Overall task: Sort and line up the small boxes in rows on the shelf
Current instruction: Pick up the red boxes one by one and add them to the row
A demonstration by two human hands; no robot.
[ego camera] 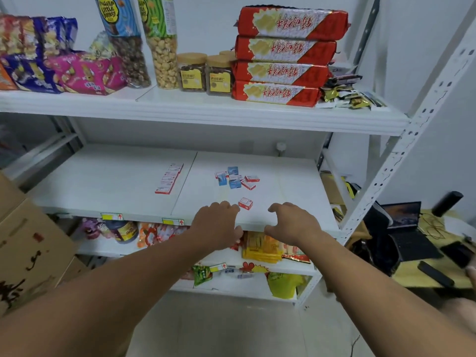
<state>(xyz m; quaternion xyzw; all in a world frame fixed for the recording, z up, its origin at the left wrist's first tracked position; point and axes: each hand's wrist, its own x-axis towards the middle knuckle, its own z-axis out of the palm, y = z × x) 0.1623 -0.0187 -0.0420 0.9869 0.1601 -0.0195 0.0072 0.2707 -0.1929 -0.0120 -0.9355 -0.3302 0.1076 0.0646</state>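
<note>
As our arms reach forward, we hold both hands empty with fingers curled loosely apart, left hand (217, 224) and right hand (292, 222) over the white shelf (116, 181) front edge. A red box (245, 203) lies between them; a jumbled pile (235, 178) and a lined row (170, 179) sit farther back, print unreadable.

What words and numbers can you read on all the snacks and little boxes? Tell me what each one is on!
"LITTLE DONKEY", roughly, on the tall blue popcorn tube.
Upside-down Asian script, not readable, on the red wafer packs.
Yellow labels on the cork-lidded clear jars: too small.
Small red-and-white boxes and small blue boxes: print too tiny.
Red arrows, no words, on the yellow shelf-edge tags.
</note>
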